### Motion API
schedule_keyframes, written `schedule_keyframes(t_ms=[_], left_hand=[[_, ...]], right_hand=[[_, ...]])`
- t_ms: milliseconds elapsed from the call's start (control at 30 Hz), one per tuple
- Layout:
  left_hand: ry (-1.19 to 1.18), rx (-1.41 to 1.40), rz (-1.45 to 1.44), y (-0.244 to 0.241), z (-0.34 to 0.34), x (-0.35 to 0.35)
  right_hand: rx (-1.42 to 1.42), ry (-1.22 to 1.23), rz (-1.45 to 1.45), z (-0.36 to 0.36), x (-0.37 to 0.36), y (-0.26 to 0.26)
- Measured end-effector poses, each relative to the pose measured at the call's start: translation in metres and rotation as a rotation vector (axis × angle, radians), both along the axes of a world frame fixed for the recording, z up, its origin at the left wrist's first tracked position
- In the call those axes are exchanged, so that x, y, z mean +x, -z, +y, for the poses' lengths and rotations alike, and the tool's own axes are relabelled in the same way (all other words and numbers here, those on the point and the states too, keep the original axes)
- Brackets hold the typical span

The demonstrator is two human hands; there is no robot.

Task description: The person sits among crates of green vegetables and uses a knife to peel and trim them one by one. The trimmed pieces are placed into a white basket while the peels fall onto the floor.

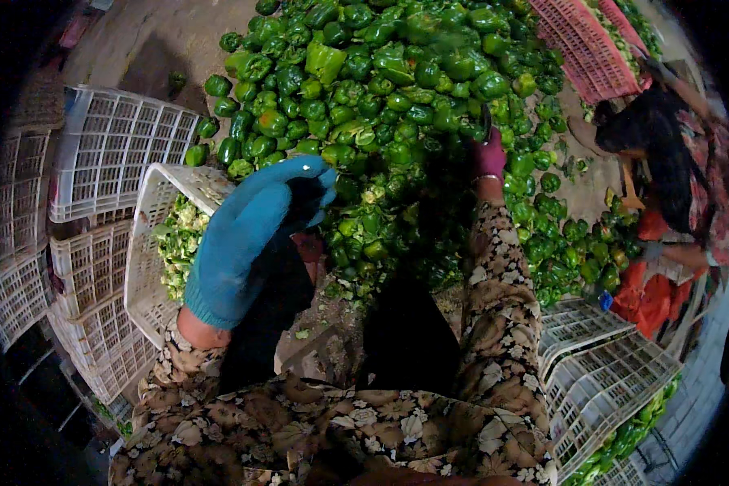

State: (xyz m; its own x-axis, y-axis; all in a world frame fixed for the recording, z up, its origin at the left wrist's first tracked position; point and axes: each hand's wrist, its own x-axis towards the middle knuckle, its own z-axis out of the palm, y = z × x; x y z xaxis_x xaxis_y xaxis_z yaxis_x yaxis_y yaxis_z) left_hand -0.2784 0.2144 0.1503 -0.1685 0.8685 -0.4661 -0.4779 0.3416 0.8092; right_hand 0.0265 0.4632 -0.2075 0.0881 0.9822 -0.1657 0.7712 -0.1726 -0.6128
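Observation:
My left hand point(243, 243), in a blue knitted glove, is raised in front of a white plastic crate. Its fingers curl loosely around a dark gap, and I see nothing held there. The crate point(140, 261) is tilted and holds pale green pepper cores and trimmings point(182, 249). My right hand point(489, 157), in a magenta glove, reaches to the near side of a large heap of green bell peppers point(352, 91). It grips a small knife point(485, 121) whose dark blade points away from me among the peppers. Cut pieces and scraps point(364, 225) lie between my knees.
Stacked white crates point(127, 152) stand on the left. At the right are more white crates point(607, 364), some with peppers inside. A pink crate point(589, 48) lies at the upper right. Another person point(662, 140) sits bent over at the right, beside an orange-red cloth or bag point(644, 291).

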Motion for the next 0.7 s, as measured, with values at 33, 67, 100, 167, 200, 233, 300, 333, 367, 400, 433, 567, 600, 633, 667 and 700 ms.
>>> schedule_keyframes(t_ms=[33,67,100,167,200,233,300,333,367,400,433,567,600,633,667,700], left_hand=[[0.009,0.001,0.056,-0.002,-0.005,0.000],[0.020,0.000,0.108,-0.004,-0.008,0.000],[0.078,0.025,0.129,-0.002,-0.002,0.004],[0.144,0.021,0.211,0.009,0.006,0.006],[0.163,0.016,0.260,0.016,0.008,0.004],[0.155,-0.001,0.375,0.017,0.000,-0.004],[0.205,0.019,0.533,0.024,0.002,-0.002],[0.235,0.027,0.550,0.028,0.009,0.007],[0.253,0.021,0.592,0.024,0.013,0.013],[0.265,0.015,0.634,0.021,0.015,0.018],[0.251,0.073,0.535,0.017,0.014,0.019],[0.279,0.231,0.322,-0.004,0.014,0.028],[0.294,0.221,0.360,-0.009,0.013,0.025],[0.308,0.211,0.399,-0.015,0.012,0.023],[0.267,0.140,0.155,-0.021,0.012,0.021],[0.187,0.151,0.067,-0.021,0.007,0.020]], right_hand=[[0.003,-0.010,0.074,-0.016,-0.010,-0.009],[0.005,-0.017,0.146,-0.030,-0.021,-0.019],[0.016,0.013,0.213,-0.034,-0.002,-0.027],[-0.019,0.045,0.463,-0.048,0.007,-0.041],[-0.063,0.071,0.632,-0.057,0.005,-0.055],[-0.186,0.074,0.924,-0.079,-0.035,-0.102],[-0.251,0.018,1.142,-0.111,-0.056,-0.176],[-0.195,-0.049,1.082,-0.120,-0.052,-0.197],[-0.154,-0.127,1.044,-0.130,-0.058,-0.218],[-0.072,-0.183,0.989,-0.141,-0.066,-0.244],[0.007,-0.246,0.942,-0.154,-0.078,-0.271],[0.148,-0.382,0.892,-0.182,-0.108,-0.320],[0.162,-0.406,0.896,-0.188,-0.112,-0.329],[0.168,-0.430,0.909,-0.195,-0.117,-0.340],[0.173,-0.454,0.922,-0.201,-0.121,-0.348],[0.122,-0.405,0.983,-0.207,-0.125,-0.352]])
